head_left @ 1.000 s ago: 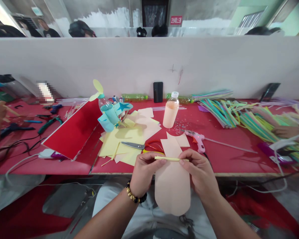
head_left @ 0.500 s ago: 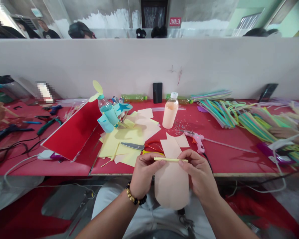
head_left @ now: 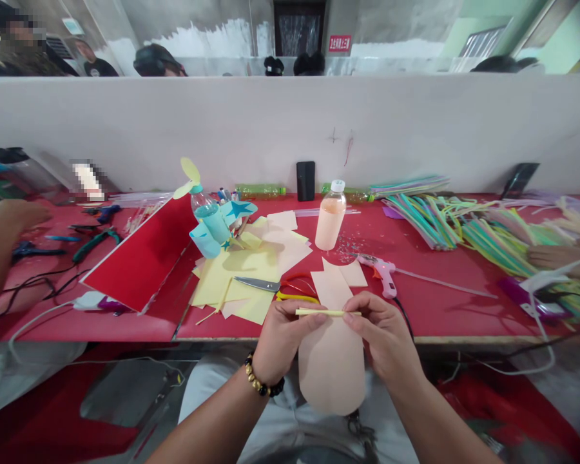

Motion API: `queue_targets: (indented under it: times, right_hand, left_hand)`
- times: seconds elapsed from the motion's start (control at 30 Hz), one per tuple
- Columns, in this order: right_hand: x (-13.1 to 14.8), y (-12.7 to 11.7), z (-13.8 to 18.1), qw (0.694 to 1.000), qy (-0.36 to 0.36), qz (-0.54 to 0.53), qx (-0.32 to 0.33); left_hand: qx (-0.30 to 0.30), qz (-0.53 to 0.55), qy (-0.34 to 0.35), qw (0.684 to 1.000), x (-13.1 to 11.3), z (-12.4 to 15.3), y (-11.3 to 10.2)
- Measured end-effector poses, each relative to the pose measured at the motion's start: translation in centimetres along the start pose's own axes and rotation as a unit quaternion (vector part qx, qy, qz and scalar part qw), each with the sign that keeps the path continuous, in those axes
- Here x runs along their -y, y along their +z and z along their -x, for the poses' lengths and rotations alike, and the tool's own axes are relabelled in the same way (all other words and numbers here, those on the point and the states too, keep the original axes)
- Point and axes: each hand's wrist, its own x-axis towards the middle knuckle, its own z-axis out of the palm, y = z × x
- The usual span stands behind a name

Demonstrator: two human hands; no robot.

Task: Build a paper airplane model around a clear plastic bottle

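Note:
My left hand [head_left: 290, 341] and my right hand [head_left: 384, 338] pinch a thin yellow straw [head_left: 326, 312] between them at its two ends. Behind it hangs a long rounded peach paper cutout [head_left: 331, 374], running from the table's front edge down over my lap. Just beyond my left hand lie scissors [head_left: 256, 283] with a steel blade and red and yellow handles, on sheets of pale yellow paper [head_left: 236, 287]. A pink hot glue gun [head_left: 381, 274] sits beyond my right hand.
On the red table [head_left: 444, 309] stand a peach-filled bottle [head_left: 330, 219] and a blue-decorated bottle craft [head_left: 210, 219]. A red board [head_left: 142, 254] leans at left. Bundles of coloured straws [head_left: 493, 241] lie at right, with a co-worker's hand [head_left: 555, 256] there and another person's hand [head_left: 17, 216] at left.
The straw and my hands have shifted slightly left and the peach cutout with them. The hand at the far left has reached further over the table.

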Motion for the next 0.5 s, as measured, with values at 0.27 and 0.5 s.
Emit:
queue_targets:
  times: [0.27,0.5]
  right_hand:
    - [-0.08,-0.39,-0.33,1.0,-0.004,-0.006,-0.019]
    - [0.02,-0.35,-0.3,1.0,-0.002,-0.004,-0.022]
  left_hand:
    - [0.016,-0.025,0.024,0.999,-0.46,-0.04,-0.19]
    - [0.0,0.01,0.013,1.0,-0.04,-0.15,-0.43]
